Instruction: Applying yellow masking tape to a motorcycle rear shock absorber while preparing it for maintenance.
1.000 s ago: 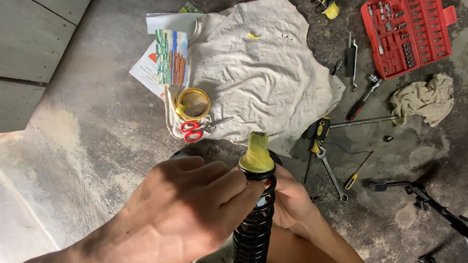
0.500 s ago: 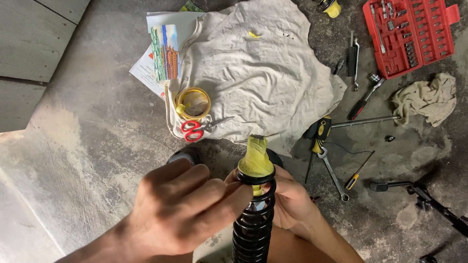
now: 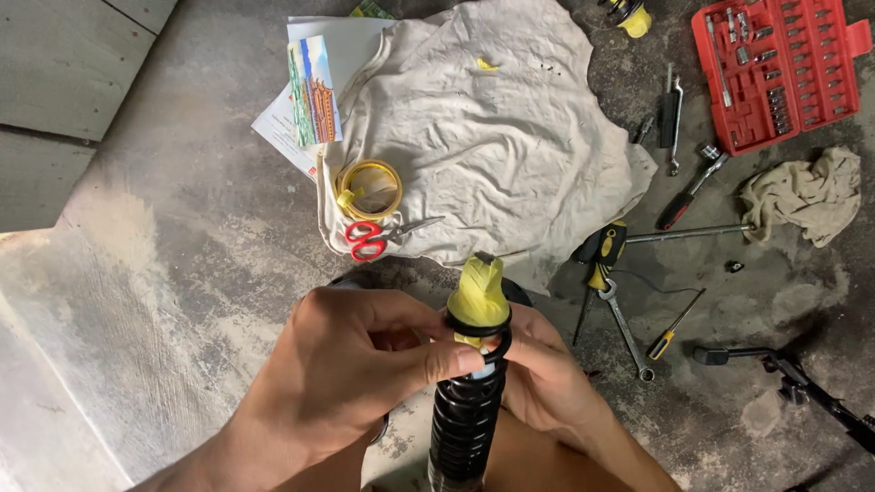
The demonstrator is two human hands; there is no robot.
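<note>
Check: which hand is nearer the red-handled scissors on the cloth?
Left. The left hand sits just below the red-handled scissors; the right hand is behind the black coil spring, farther right.

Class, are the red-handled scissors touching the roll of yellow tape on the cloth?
Apart. The head view shows a strip of cloth between the scissors and the tape.

The black coiled spring shock absorber with a yellow rubber cap [image 3: 469, 401] runs off the frame at six o'clock, so its lower end is unseen, and the fingers of the left hand [image 3: 342, 374] cover part of its top coils. The right hand [image 3: 547, 378] sits mostly behind it. At one o'clock the red plastic socket set case [image 3: 775, 68] is cut by the top edge, its small pieces too fine to tell apart. At four o'clock a black metal bar [image 3: 802, 387] leaves the frame.
</note>
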